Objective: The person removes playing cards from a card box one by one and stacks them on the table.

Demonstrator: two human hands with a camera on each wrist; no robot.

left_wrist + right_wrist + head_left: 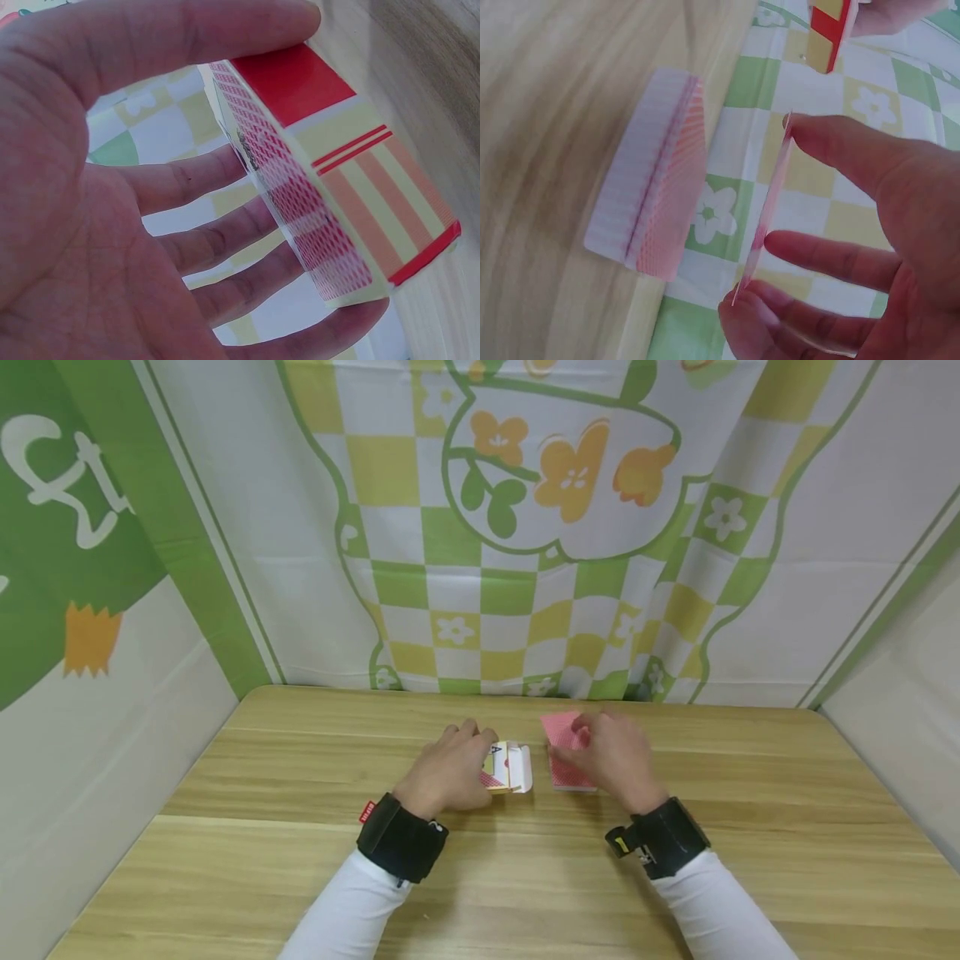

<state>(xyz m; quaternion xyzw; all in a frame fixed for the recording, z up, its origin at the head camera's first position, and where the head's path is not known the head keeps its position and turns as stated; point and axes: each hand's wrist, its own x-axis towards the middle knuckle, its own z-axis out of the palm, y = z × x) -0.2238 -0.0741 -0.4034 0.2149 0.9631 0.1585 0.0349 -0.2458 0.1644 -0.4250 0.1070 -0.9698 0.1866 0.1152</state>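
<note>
My left hand [453, 768] grips a playing-card box [375, 195] between thumb and fingers; the box is white with red and orange stripes. In the head view its flap [522, 767] points right, toward the deck. A deck of red-backed playing cards [649, 172] lies on the table just right of the box. Above that deck, my right hand [617, 756] pinches a thin playing card [765, 214] by its edges, seen nearly edge-on in the right wrist view. Whether it is one card or a few together, I cannot tell.
Both hands work near the far part of a wood-grain table [517, 885]. A green and white checked curtain [502, 585] with flowers hangs along the table's back edge. Cloth panels [180, 668] close off the sides. Black bands [402, 837] wrap both wrists.
</note>
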